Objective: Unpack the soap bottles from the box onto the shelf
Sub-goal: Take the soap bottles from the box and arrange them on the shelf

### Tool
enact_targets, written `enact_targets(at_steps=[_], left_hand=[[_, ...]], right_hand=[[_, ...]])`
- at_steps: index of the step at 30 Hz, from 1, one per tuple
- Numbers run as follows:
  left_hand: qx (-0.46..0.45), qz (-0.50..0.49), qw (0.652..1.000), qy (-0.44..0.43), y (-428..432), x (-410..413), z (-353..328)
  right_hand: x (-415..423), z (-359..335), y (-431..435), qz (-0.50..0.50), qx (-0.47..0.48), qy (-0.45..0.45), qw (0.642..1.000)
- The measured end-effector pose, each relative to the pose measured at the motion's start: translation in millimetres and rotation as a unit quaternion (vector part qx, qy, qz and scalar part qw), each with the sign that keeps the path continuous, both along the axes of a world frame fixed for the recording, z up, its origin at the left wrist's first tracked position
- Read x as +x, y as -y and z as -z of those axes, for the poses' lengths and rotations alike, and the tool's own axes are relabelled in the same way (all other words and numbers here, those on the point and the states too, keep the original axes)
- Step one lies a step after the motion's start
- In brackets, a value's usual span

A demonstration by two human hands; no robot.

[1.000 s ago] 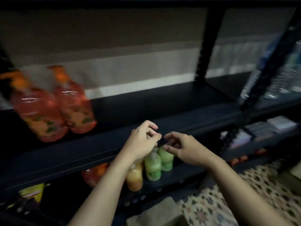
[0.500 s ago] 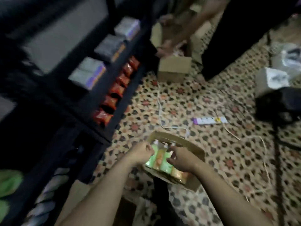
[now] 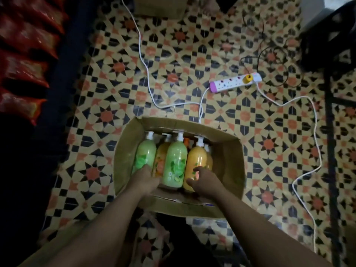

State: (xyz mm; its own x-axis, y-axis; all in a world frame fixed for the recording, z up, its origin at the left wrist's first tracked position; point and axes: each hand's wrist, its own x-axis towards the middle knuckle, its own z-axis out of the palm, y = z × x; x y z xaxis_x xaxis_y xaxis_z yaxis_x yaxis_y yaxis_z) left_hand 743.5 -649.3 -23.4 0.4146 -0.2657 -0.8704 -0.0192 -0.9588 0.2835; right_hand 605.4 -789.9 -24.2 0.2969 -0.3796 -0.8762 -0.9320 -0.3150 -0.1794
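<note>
The left hand [image 3: 146, 178] is resting low in the box [image 3: 227, 166], its fingers hidden between the green bottle [image 3: 144, 155] and its neighbour, so whether it is gripping cannot be told. The right hand [image 3: 205, 181] is holding the base of the orange bottle [image 3: 196, 158] between thumb and forefinger. The bottles are lying side by side in the box on the floor [image 3: 192, 54], pumps pointing away. Recommended: be gripping each bottle round the body, not the pump, and be lifting straight up so neighbours are not dragged along. The cord [image 3: 142, 58] of the power strip [image 3: 235, 82] is lying just beyond the box, so it is likely a trip risk when turning to the shelf [image 3: 63, 74] at left, where red packets [image 3: 25, 60] are sitting.
</note>
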Motion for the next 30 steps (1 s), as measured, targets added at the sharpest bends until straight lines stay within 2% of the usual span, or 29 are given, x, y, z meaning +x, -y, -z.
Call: enact_targets(at_steps=[5,11,14,19,26,30], left_hand=[[-0.003,-0.039,0.999,0.016,14,-4,84],[0.079,-0.036,0.993,0.082,17,3,148],[0.106,-0.079,0.986,0.099,14,13,175],[0.089,-0.177,0.972,0.128,16,13,209],[0.118,-0.071,0.966,0.220,4,10,222],[0.076,0.090,0.963,0.242,-14,5,226]], right_hand=[[10,61,-1,0.069,-0.023,-0.012,0.997],[42,106,-26,0.180,-0.035,0.008,0.983],[65,125,-40,0.206,-0.088,-0.038,0.974],[75,140,-46,0.231,-0.132,-0.070,0.961],[68,140,-45,0.262,-0.131,-0.061,0.954],[69,137,-44,0.282,-0.125,-0.056,0.950]])
